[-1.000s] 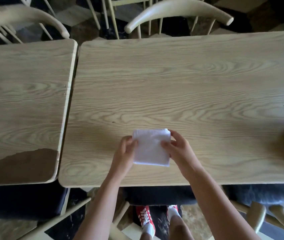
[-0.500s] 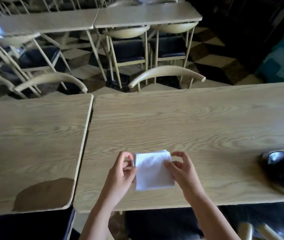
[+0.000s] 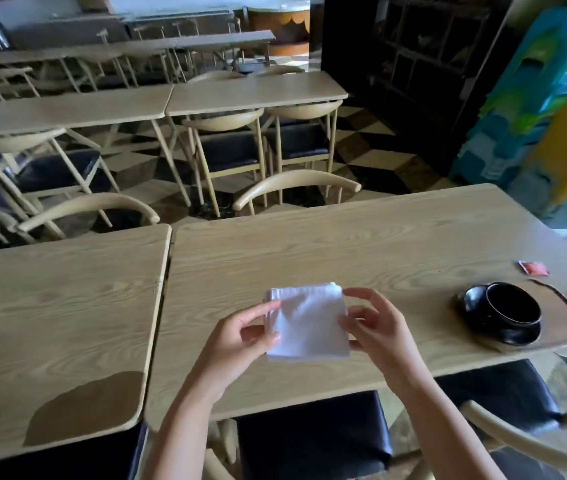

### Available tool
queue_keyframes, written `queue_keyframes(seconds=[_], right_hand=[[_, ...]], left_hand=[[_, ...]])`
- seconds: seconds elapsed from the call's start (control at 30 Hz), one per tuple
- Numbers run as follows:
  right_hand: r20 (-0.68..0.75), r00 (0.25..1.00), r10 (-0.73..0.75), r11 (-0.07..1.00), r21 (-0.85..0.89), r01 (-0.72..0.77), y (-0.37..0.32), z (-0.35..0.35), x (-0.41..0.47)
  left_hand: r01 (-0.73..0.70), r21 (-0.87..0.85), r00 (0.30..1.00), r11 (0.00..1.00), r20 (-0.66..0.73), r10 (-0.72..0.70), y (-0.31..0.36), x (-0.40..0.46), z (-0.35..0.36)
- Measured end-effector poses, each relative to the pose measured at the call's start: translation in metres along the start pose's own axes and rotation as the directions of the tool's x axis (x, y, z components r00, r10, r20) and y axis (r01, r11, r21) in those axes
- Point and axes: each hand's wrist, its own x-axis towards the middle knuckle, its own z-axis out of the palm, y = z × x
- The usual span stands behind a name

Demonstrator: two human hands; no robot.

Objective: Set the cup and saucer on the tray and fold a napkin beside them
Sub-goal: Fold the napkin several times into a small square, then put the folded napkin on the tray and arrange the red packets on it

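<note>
On the wooden table (image 3: 344,244), head view | left hand (image 3: 237,337) and right hand (image 3: 375,327) are each pinching an edge of the folded white napkin (image 3: 308,323) | black cup (image 3: 512,306) is sitting on its saucer (image 3: 472,301) on the wooden tray (image 3: 559,323), well to the right | cup and saucer look done; napkin is looking folded, placing beside them is remaining.

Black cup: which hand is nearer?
Right. The right hand pinches the napkin at its right edge, on the side of the cup; the left hand holds the napkin's left edge, farther away.
</note>
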Motion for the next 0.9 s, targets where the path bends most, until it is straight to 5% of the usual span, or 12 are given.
queue_keyframes(seconds=[0.4,0.9], right_hand=[[-0.059,0.993,-0.098,0.990,-0.109,0.092,-0.015,-0.113,-0.059],[-0.172,0.968,-0.183,0.939,-0.323,0.120,-0.040,-0.364,-0.128]], left_hand=[[-0.178,0.001,0.978,0.984,0.108,0.177,0.042,-0.014,0.113],[-0.277,0.003,0.960,0.961,0.048,0.277,0.078,-0.027,0.376]])
